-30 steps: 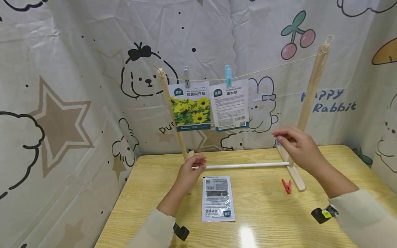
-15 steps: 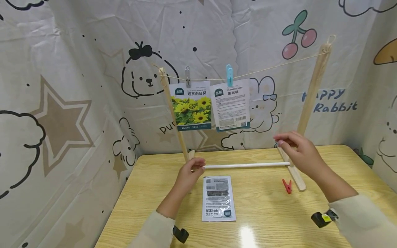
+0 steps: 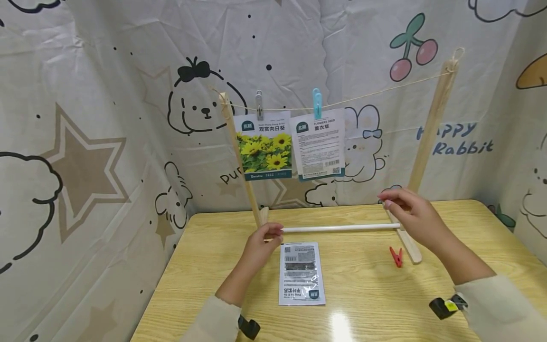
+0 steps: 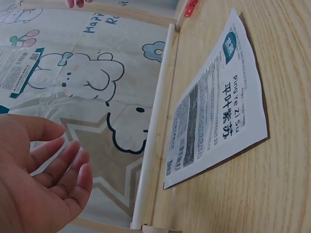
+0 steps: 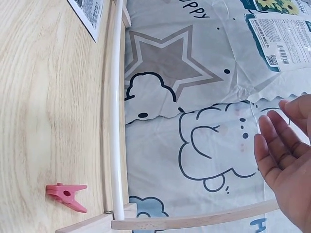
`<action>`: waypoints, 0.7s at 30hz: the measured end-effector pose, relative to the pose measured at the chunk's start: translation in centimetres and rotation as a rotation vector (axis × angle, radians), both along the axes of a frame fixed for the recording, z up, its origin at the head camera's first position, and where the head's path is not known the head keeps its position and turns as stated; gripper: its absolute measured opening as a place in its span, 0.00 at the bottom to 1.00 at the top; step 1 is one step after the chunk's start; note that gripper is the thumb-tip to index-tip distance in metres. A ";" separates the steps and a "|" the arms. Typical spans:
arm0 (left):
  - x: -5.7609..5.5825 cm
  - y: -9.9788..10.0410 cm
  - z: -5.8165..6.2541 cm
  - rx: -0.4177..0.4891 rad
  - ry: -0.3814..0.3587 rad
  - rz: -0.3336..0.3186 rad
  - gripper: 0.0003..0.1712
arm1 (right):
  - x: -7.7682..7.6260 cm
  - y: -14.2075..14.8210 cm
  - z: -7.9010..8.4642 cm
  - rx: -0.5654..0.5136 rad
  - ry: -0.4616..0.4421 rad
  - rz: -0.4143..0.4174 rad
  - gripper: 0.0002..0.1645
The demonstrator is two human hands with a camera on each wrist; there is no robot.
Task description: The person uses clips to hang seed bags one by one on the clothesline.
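Above the table, my left hand hovers near the left post, its fingers loosely bent with nothing in them. The left wrist view shows that palm bare. My right hand is held in front of the right post, fingers relaxed and holding nothing. Below the left hand a seed packet lies flat with its printed back up. A red clothespin lies by the right foot of the stand. From the string hang a sunflower seed packet, under a grey clothespin, and a second packet, under a blue clothespin.
The wooden stand has a right post, a left post and a white crossbar low between them. A string runs slanting between the post tops. Behind the wooden table hangs a printed cloth.
Both hands have sunk slightly, the left a little lower beside the crossbar and the right a little lower before its post. The packets and clothespins stay in place; the view shifts slightly.
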State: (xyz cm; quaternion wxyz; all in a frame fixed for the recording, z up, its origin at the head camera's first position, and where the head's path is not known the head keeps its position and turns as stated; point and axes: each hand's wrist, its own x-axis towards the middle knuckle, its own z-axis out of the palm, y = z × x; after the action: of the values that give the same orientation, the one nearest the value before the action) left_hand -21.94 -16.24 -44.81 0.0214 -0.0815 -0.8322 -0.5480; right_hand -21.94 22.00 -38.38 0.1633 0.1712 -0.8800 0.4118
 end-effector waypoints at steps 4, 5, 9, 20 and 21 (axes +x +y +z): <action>0.1 0.0 -0.2 0.007 0.004 0.001 0.14 | 0.1 0.1 -0.5 -0.005 -0.001 0.014 0.14; 0.1 0.0 -0.3 0.012 0.007 0.000 0.14 | 0.1 0.1 -0.6 -0.005 -0.002 0.016 0.14; 0.2 0.1 -0.4 0.032 0.013 -0.003 0.15 | 0.4 0.1 -1.0 0.005 -0.018 0.014 0.14; 0.6 0.2 -1.3 -0.023 0.004 -0.021 0.15 | 0.5 0.2 -2.2 0.005 -0.065 0.009 0.16; 0.6 0.2 -1.4 -0.034 0.002 -0.016 0.15 | 0.5 0.2 -2.4 0.004 -0.069 0.009 0.17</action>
State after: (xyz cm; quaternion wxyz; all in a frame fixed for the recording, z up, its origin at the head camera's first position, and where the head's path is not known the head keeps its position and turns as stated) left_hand -21.32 -16.04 -46.22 0.0164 -0.0888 -0.8406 -0.5341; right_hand -21.40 22.16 -40.77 0.1305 0.1614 -0.8851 0.4165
